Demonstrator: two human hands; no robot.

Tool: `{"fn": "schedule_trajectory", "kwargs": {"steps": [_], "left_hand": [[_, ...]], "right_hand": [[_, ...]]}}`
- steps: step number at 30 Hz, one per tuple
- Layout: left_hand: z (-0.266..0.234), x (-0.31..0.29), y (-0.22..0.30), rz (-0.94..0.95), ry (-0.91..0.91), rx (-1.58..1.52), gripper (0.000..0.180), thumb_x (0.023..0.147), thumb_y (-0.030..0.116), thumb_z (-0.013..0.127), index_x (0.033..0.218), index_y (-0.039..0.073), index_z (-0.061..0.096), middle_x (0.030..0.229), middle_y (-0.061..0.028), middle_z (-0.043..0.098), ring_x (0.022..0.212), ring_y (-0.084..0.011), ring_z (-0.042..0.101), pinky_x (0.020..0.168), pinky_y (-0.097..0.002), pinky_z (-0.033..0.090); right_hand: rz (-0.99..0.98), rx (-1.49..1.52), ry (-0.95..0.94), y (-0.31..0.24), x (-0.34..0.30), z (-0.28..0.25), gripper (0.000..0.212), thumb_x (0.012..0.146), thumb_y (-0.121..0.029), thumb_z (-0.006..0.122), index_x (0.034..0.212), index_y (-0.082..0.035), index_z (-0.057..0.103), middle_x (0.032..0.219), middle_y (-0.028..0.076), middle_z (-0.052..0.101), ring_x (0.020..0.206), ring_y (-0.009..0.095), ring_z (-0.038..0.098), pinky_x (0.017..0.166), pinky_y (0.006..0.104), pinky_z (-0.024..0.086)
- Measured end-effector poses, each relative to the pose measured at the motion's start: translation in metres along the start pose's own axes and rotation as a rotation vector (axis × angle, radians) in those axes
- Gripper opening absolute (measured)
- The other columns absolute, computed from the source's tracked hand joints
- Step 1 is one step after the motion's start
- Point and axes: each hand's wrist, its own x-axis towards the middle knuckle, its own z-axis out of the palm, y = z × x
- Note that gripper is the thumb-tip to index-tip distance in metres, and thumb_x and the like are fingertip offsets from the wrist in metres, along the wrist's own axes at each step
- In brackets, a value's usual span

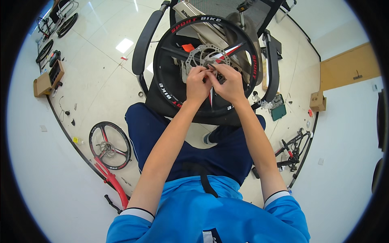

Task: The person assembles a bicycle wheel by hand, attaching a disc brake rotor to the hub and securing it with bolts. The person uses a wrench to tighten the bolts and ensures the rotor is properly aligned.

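A black bicycle wheel (160,67) with red and white lettering lies flat on the seat of an office chair in front of me. A silver disc brake rotor (195,53) sits at its middle. Over the hub, my left hand (198,86) and my right hand (229,83) meet, fingertips pinched close together just below the rotor's centre. Both are closed. Whatever small piece they pinch is mostly hidden by the fingers. An orange-red piece (188,47) shows beside the rotor.
Black armrests (146,42) flank the wheel, and a silver frame part (202,30) rests behind it. Another wheel (127,139) and a red fork-like part (110,177) lie at left. Bike parts (295,150), a green case (278,113) and a cardboard box (318,101) are at right.
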Motion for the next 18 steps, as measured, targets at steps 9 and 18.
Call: {"fn": "schedule_trajectory", "kwargs": {"steps": [9,18], "left_hand": [[-0.002,-0.001,-0.004,0.002,-0.030,0.019,0.014,0.076,0.000,0.075,0.090,0.000,0.075,0.092,-0.0120,0.070,0.083,-0.0311,0.069,0.070,-0.0381,0.056],[-0.004,0.000,-0.002,-0.006,-0.025,0.009,0.016,0.074,-0.001,0.074,0.089,0.000,0.074,0.091,-0.0117,0.070,0.078,-0.0306,0.069,0.067,-0.0370,0.055]], "right_hand": [[0.166,0.103,-0.054,0.005,-0.007,-0.002,0.017,0.085,0.000,0.075,0.101,0.000,0.078,0.095,0.013,0.078,0.080,0.022,0.077,0.072,0.0292,0.059],[0.096,0.094,0.081,0.001,-0.008,0.008,0.014,0.080,-0.005,0.079,0.093,-0.001,0.076,0.086,0.013,0.074,0.073,0.026,0.072,0.067,0.0320,0.056]]}}
